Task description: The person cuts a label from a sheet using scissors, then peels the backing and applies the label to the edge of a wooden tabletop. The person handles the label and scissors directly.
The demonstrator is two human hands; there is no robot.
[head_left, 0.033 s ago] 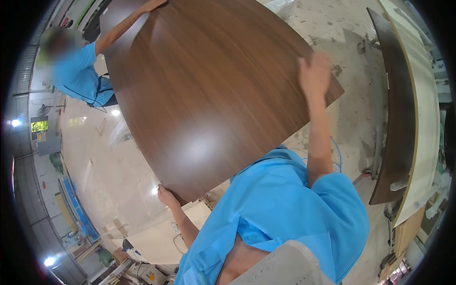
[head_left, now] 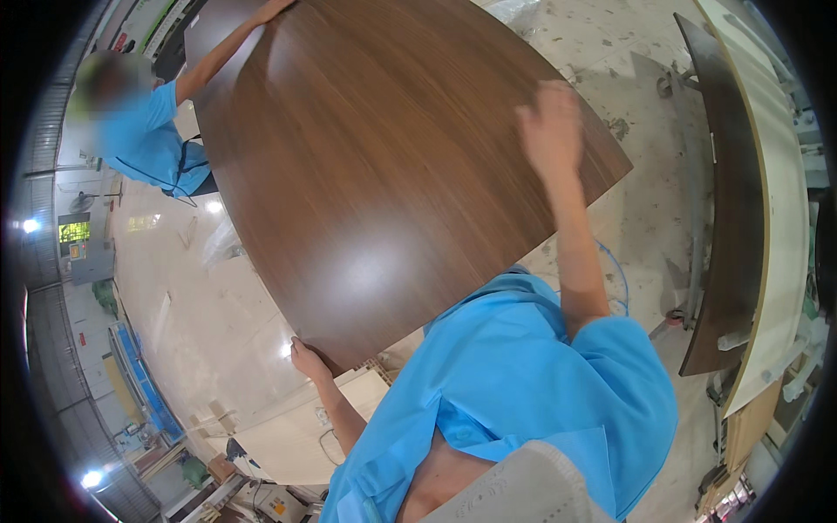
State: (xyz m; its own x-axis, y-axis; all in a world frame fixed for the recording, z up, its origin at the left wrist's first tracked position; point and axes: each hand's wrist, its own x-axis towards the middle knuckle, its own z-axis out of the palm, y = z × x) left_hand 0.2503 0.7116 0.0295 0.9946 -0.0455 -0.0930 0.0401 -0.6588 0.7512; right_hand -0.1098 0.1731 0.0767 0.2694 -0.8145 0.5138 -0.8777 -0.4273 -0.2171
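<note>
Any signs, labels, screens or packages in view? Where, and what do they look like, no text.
Lit sign or screen: far left edge, small rectangle, green-yellow glow.
Banner: top left behind the brown panel, white and green with a red patch.
Packages: none clearly visible.

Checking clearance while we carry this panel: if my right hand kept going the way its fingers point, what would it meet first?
Probably the dark wood-grain panel itself: the right hand points up across its face, seemingly just above or on it; the blur hides contact.
</note>
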